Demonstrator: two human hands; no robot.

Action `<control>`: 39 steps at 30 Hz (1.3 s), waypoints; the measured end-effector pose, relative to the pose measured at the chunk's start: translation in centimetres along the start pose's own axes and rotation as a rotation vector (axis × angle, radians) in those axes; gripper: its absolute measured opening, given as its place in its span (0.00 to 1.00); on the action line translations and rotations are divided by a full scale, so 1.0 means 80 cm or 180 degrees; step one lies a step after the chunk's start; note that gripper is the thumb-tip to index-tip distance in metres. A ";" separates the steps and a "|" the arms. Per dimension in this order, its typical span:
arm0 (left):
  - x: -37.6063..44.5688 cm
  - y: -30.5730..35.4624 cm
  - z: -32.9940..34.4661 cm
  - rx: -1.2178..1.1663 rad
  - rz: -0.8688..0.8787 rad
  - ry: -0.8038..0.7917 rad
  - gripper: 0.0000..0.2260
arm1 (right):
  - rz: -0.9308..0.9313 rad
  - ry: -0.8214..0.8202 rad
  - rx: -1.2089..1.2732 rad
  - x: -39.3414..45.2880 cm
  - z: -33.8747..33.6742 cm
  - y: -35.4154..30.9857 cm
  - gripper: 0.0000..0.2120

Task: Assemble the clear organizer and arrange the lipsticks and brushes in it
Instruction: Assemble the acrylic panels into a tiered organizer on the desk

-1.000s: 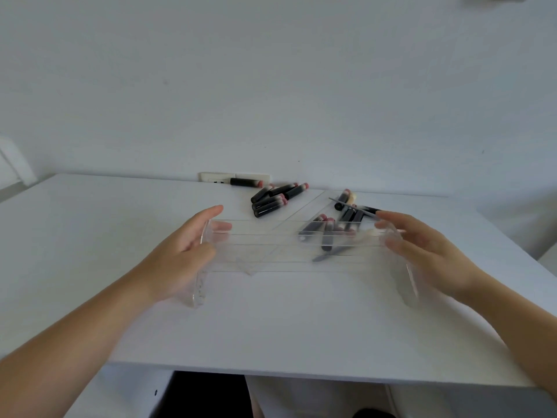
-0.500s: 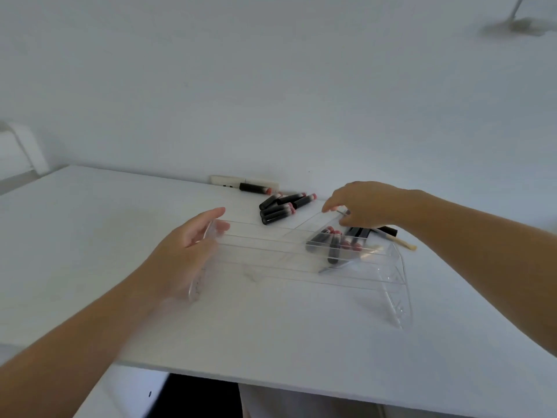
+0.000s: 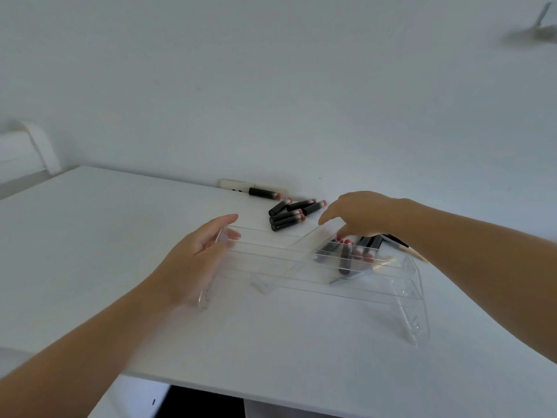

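Right hand [image 3: 358, 214] has left the clear acrylic organizer [image 3: 316, 267], fingers loose, reaching for far black lipsticks [image 3: 289, 214]; left hand [image 3: 193, 257] grips its end; loading begins.

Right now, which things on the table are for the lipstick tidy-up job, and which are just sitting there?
For the job:
- clear organizer, left hand holding its end
- loose lipsticks behind it
- lipsticks under the right hand
- brush handle
- right hand reaching over them

Just there:
- white power strip by the wall
- white table
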State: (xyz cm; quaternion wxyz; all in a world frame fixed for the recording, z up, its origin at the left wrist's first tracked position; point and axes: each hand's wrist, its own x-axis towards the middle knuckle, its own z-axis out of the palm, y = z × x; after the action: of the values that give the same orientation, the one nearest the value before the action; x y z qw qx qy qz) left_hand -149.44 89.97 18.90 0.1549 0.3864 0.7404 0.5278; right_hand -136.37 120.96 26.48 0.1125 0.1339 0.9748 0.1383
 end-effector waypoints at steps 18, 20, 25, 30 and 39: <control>-0.001 -0.004 0.003 -0.0102 0.0190 0.0462 0.20 | 0.0220 0.0435 0.0045 -0.007 -0.041 0.018 0.22; 0.002 -0.007 0.004 -0.0051 0.0180 0.0519 0.14 | 0.0348 0.0422 0.0163 -0.023 -0.051 0.031 0.21; 0.010 -0.010 0.008 -0.0075 -0.0028 0.0491 0.11 | 0.0542 0.0642 0.0639 -0.073 -0.065 0.058 0.20; 0.017 -0.004 0.012 0.0033 -0.0211 0.0510 0.11 | 0.0295 0.0814 0.1237 -0.120 -0.062 0.042 0.16; 0.035 0.005 0.029 0.0107 -0.0192 0.0472 0.10 | 0.0069 0.0715 0.1406 -0.172 -0.044 0.005 0.16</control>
State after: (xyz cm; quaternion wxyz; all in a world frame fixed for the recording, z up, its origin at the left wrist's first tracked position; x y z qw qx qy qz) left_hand -149.65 93.61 18.87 0.1090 0.3263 0.7699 0.5375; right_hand -124.23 116.46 32.43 -0.0302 0.1496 0.9863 -0.0629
